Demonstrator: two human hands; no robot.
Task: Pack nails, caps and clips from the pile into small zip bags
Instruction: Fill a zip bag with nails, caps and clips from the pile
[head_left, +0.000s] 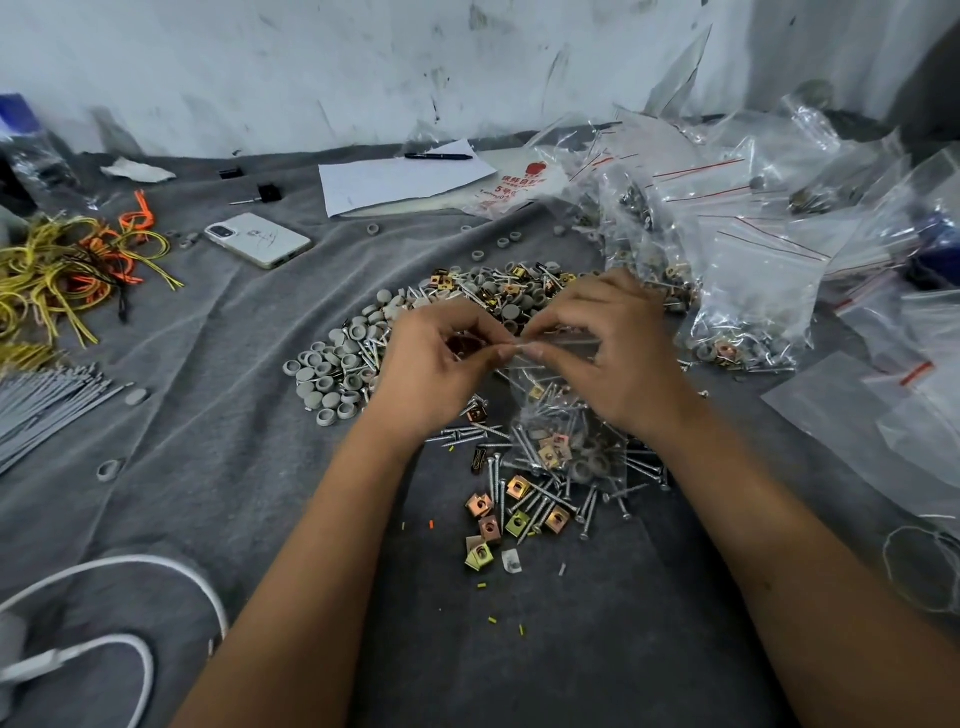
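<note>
Both hands pinch the top edge of a small zip bag (558, 415) — left hand (436, 364) and right hand (613, 353) side by side. The strip runs left-right between the fingertips, apparently being sealed — contents hang below, above the pile (519, 499).

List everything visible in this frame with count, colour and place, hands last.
zip bag: one, clear, part-filled, hanging from both hands at centre
grey caps: many, heaped left of the hands
nails: many, silver, loose near the bag
clips: several, brass-coloured squares, nearest the camera
filled bags: a heap, clear with red strips, right
phone: one, white, back left
paper: one white sheet, back centre
pen: one, black, on the paper
cords: a tangle, yellow and orange, left
cable: one, white, lower left
cloth: grey, underneath everything
left hand: pinching the bag's top edge
right hand: pinching the bag's top edge
</note>
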